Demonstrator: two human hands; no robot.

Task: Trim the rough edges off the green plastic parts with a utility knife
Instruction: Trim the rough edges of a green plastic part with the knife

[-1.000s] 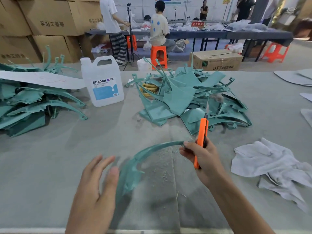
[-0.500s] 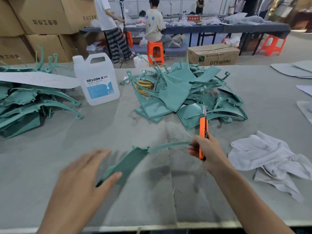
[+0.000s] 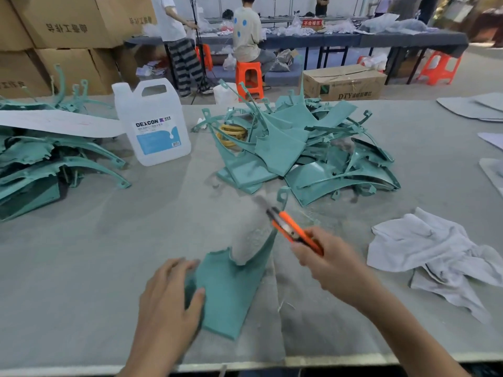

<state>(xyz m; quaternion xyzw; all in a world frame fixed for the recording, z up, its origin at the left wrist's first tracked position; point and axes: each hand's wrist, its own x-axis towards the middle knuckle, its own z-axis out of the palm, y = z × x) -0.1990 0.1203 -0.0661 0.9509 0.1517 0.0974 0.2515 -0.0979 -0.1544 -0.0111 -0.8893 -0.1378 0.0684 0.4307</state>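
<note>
A green plastic part (image 3: 228, 292) lies on the grey table near the front edge, its wide flat end toward me and its thin curved arm running up to a loop at the far end. My left hand (image 3: 168, 303) grips the wide end at its left edge, thumb on top. My right hand (image 3: 332, 262) holds an orange utility knife (image 3: 294, 229), whose blade end points up-left and lies by the part's curved arm. Whether the blade touches the plastic is blurred.
A heap of green parts (image 3: 304, 153) lies mid-table, with yellow rings (image 3: 231, 133) beside it. Another green pile (image 3: 40, 170) sits at the left under a white sheet. A white DEXCON jug (image 3: 155, 123) stands between them. White rags (image 3: 441, 251) lie at the right. People and cardboard boxes stand beyond.
The green part has been turned flat onto the table and my left hand now grips its wide end. My right hand tilted the knife from upright to pointing up-left over the part.
</note>
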